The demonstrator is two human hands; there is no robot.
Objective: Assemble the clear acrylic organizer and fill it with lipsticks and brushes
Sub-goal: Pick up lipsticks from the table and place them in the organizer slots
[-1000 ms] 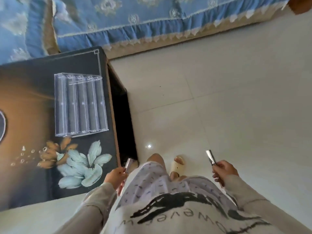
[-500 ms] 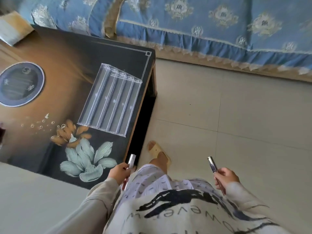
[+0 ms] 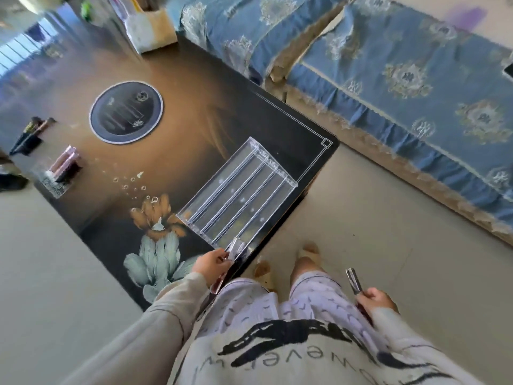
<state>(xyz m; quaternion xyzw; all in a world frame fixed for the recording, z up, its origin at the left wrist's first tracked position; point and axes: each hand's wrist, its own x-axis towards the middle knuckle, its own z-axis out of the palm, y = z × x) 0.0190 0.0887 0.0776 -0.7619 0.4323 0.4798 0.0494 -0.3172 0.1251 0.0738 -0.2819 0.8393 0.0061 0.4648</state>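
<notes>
1. The clear organizer [image 3: 238, 190] lies flat in the middle of the frame, on the near corner of the dark table [image 3: 194, 126]. Its long slots look empty. It sits close to the table's edge, I think so that the standing person can reach it easily.
2. The left hand [image 3: 212, 263] is in the lower middle of the frame. Its fingers are curled round a pinkish tube [image 3: 236, 248], which looks like a lipstick. The top of the tube pokes up right at the near end of the organizer. I think it is held that way so it can go into a slot.
3. The right hand [image 3: 379, 298] is at the lower right, over the floor [image 3: 388, 232] and well apart from the table. Its fingers grip a silver tube [image 3: 354, 280] that points up. I think this one is kept off to the side to wait its turn.
4. At the far left of the frame some pink lipsticks [image 3: 65, 162] stand in a small clear stand [image 3: 52, 184]. A few dark brushes [image 3: 30, 134] lie just above them. They are well apart from the organizer, so most of the filling is not yet done.
5. The walls between the slots are see-through and hard to spot. The tube should go down slowly between two walls. A hard push could slide the organizer toward the table's edge.
</notes>
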